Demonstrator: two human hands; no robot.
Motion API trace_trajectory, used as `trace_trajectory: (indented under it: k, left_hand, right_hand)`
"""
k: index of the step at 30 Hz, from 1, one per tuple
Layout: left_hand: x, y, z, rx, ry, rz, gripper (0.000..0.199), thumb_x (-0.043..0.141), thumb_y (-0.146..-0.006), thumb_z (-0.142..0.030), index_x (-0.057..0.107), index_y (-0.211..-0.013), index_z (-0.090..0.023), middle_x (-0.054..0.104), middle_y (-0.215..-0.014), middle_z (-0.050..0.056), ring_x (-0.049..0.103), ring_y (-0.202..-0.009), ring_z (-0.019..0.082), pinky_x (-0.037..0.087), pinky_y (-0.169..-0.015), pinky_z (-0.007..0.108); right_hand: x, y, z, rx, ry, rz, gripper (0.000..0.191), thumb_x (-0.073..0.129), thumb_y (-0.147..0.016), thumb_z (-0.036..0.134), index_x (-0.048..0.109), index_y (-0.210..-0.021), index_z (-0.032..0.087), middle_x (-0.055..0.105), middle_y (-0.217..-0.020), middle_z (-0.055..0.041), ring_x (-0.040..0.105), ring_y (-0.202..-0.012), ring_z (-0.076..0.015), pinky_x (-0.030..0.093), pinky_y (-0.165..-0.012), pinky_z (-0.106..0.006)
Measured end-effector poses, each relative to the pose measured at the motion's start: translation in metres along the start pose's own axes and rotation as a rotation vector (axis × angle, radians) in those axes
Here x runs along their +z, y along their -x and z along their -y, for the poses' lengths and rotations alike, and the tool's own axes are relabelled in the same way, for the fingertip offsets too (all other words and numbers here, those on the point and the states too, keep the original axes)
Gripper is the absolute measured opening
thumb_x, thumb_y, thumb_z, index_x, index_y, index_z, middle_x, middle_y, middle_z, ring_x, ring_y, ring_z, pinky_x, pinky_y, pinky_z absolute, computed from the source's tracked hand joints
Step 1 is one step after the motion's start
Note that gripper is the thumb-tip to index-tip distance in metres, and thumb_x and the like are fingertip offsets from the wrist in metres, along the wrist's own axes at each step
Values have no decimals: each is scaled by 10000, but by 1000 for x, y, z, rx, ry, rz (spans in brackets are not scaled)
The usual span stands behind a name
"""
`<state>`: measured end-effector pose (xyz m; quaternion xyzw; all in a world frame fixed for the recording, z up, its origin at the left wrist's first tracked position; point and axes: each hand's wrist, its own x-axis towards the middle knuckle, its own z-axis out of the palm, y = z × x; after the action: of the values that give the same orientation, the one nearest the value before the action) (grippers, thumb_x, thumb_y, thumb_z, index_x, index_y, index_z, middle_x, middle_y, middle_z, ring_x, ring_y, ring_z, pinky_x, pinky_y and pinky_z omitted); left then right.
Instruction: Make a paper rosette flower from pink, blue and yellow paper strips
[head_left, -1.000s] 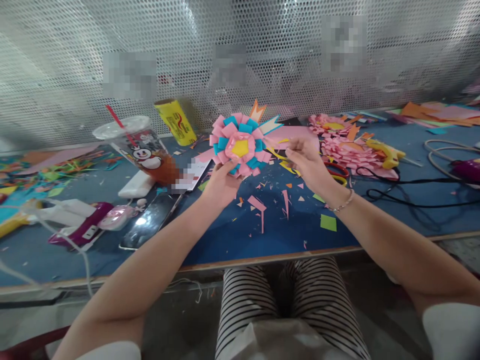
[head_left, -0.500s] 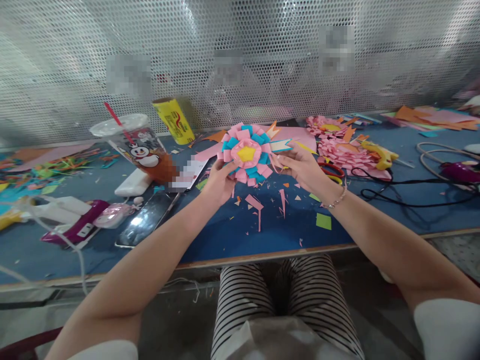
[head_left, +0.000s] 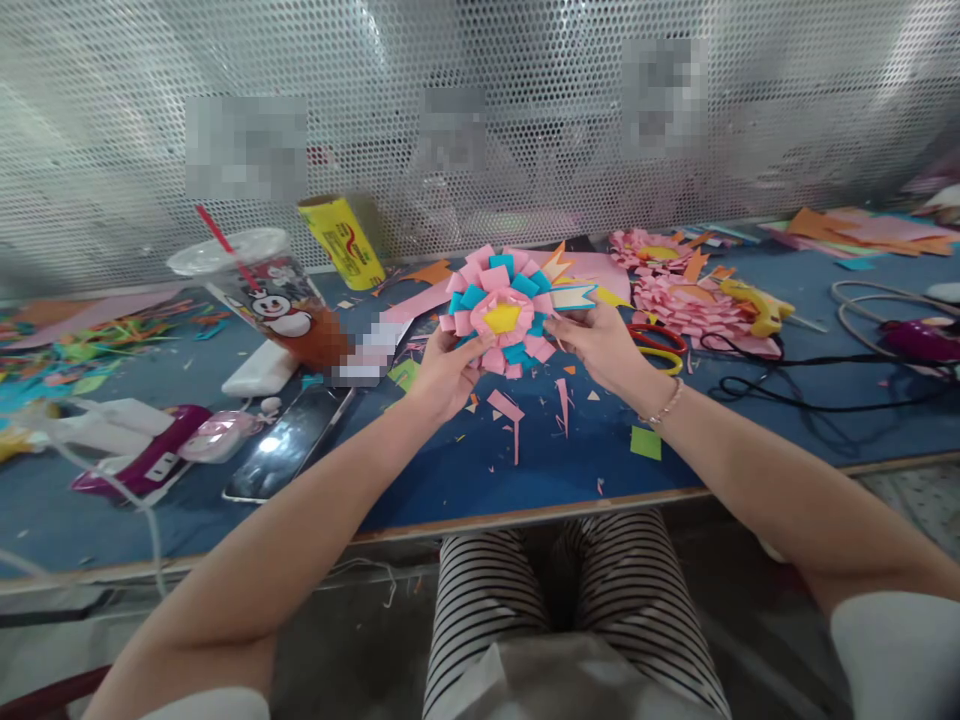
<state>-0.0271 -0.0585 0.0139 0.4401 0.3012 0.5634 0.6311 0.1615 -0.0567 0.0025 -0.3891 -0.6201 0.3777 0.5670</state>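
A paper rosette (head_left: 504, 318) with pink and blue loops and a yellow centre is held up over the blue table. My left hand (head_left: 450, 375) grips its lower left edge, thumb on the front and fingers mostly hidden behind. My right hand (head_left: 592, 345) pinches its right edge, just under two notched ribbon tails (head_left: 574, 297) trimmed in blue and orange. Scissors (head_left: 660, 345) with red and yellow handles lie past my right hand. Pink paper scraps (head_left: 506, 405) and a green paper square (head_left: 646, 443) rest below the rosette.
On the left stand a drink cup (head_left: 274, 300) and a yellow tube (head_left: 343, 243), with a phone (head_left: 289, 445) and a purple power strip (head_left: 146, 450) nearer. On the right are more pink rosettes (head_left: 694, 308), a yellow glue gun (head_left: 757, 305) and black cable (head_left: 810, 400). Perforated metal closes the back.
The rosette has shifted slightly right and turned a little in my hands. My right hand has closed in on its right edge, nearer the loops.
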Motion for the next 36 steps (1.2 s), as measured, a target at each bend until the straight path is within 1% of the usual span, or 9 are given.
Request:
trace_trajectory:
  k: [3, 9, 14, 18, 20, 22, 25, 31, 36]
  left_hand:
    - [3, 4, 0, -3, 2, 5, 369, 808, -544, -166, 587, -839, -152, 679, -825, 26, 649, -677, 141, 523, -545, 226]
    - [8, 11, 0, -55, 41, 37, 312, 785, -584, -139, 612, -843, -166, 692, -840, 24, 660, -703, 151, 550, -563, 234]
    - [10, 14, 1, -61, 59, 35, 392, 762, -612, -106, 604, -956, -211, 687, -808, 3, 666, -697, 163, 553, -573, 256]
    - [9, 13, 3, -70, 48, 45, 351, 757, -628, -114, 606, -932, -201, 685, -795, 2, 660, -664, 149, 547, -565, 250]
    - [8, 13, 3, -61, 53, 51, 311, 761, -628, -125, 615, -895, -190, 689, -807, 6, 659, -677, 145, 545, -566, 241]
    - [8, 12, 2, -51, 64, 42, 270, 764, -626, -134, 624, -853, -176, 694, -821, 16, 659, -700, 143, 540, -567, 228]
    - [9, 10, 1, -60, 69, 8, 234, 770, -615, -141, 632, -804, -155, 698, -814, 28, 657, -698, 136, 526, -551, 207]
    - [8, 8, -2, -40, 66, -27, 273, 778, -580, -137, 616, -799, -159, 695, -790, 12, 666, -675, 138, 530, -553, 220]
    - [-2, -6, -7, -19, 24, -87, 277, 757, -581, -157, 608, -815, -165, 684, -750, 10, 647, -611, 132, 525, -533, 225]
  right_hand:
    - [1, 1, 6, 9, -49, -41, 378, 679, -691, 524, 510, -833, 217, 544, -668, 18, 499, -563, -112, 412, -499, -282]
    - [2, 2, 11, -14, -27, -88, 279, 649, -734, 459, 570, -846, 216, 613, -744, -16, 579, -698, -158, 485, -611, -317]
    - [0, 3, 8, -31, -50, -89, 226, 633, -753, 411, 634, -863, 213, 630, -749, -10, 606, -754, -165, 517, -703, -338]
    - [-1, 3, 8, -36, -67, -100, 221, 651, -743, 417, 641, -810, 207, 607, -696, 10, 592, -708, -142, 507, -680, -312]
    - [-1, 3, 10, -36, -66, -118, 246, 655, -742, 437, 601, -692, 202, 539, -603, 31, 534, -592, -110, 477, -601, -282]
    - [-1, 3, 11, -33, -78, -134, 374, 630, -756, 484, 490, -554, 202, 411, -504, 50, 421, -479, -80, 422, -515, -257]
    - [0, 2, 13, 6, -126, -128, 507, 590, -756, 565, 344, -491, 210, 295, -472, 54, 351, -443, -75, 402, -487, -255]
    - [-2, 1, 15, 57, -182, -111, 337, 602, -744, 510, 462, -635, 223, 448, -583, 31, 518, -586, -113, 495, -599, -293]
    - [-9, 0, 14, 140, -213, -12, 263, 640, -723, 453, 539, -803, 223, 584, -760, -6, 587, -690, -141, 527, -611, -311]
